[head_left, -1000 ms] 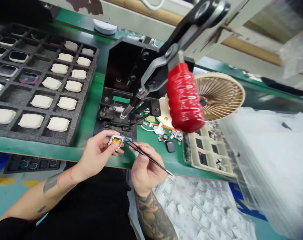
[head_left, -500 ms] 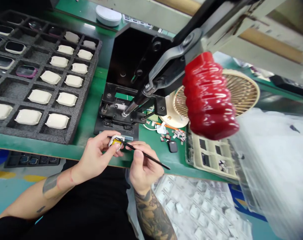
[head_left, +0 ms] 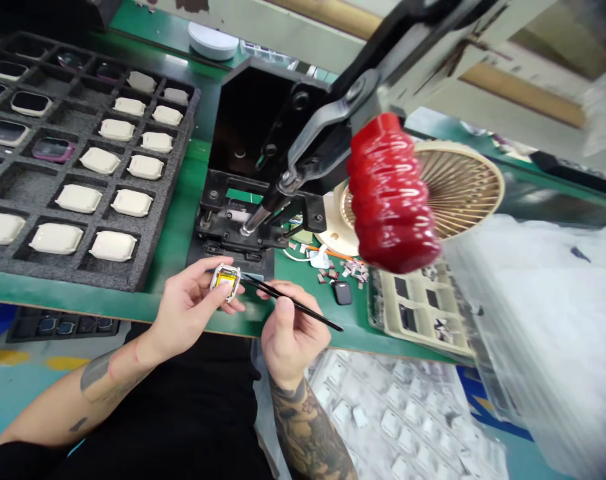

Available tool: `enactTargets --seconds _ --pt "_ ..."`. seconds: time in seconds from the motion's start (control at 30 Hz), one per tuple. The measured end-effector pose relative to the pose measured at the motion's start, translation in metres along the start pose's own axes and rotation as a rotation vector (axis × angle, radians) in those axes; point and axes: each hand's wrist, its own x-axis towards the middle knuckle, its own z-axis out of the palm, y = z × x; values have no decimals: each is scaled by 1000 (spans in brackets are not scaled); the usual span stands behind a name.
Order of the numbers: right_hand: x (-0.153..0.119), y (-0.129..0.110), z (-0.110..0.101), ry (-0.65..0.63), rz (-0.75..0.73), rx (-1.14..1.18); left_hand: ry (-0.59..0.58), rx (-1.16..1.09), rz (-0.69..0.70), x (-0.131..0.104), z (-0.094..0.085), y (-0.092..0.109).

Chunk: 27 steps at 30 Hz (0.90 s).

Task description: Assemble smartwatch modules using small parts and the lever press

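2 hands (head_left: 193,310), 1 tweezers (head_left: 293,305), 1 watch case (head_left: 225,280), 1 red-handled press (head_left: 393,193).

1. The watch case (head_left: 226,281) is white-rimmed with a yellow patch inside.
2. The tweezers (head_left: 293,305) are black.
3. The table (head_left: 183,220) top is green.
4. The foam tray (head_left: 147,257) is dark grey, a grid of square pockets; many hold cream-white covers (head_left: 113,245).
5. The press (head_left: 253,153) is black, its lever handle (head_left: 390,193) glossy red and ribbed.
6. The fan (head_left: 453,187) is beige, with radiating slats.
7. The right forearm (head_left: 307,433) bears dark patterned tattoos.
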Motion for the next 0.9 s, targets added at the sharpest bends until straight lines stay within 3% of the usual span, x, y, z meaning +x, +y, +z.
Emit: enactTargets --seconds 0.2,0.37,0.53,0.67,0.77,0.9 --pt "-3 0 -7 -39 9 53 -35 -111 -42 3 -8 3" --pt "-6 4 -9 23 -28 40 -29 20 -5 3 -4 0" --pt "-5 3 -8 -119 -64 69 -56 97 30 -2 0 -4" --pt "2 -3 -7 -167 -24 13 -88 111 29 -3 -3 -3" --pt "4 -2 -7 -212 -10 93 -103 90 36 -2 -4 -4" --pt "-2 3 -8 -148 -31 141 -104 50 56 -1 -3 -5"
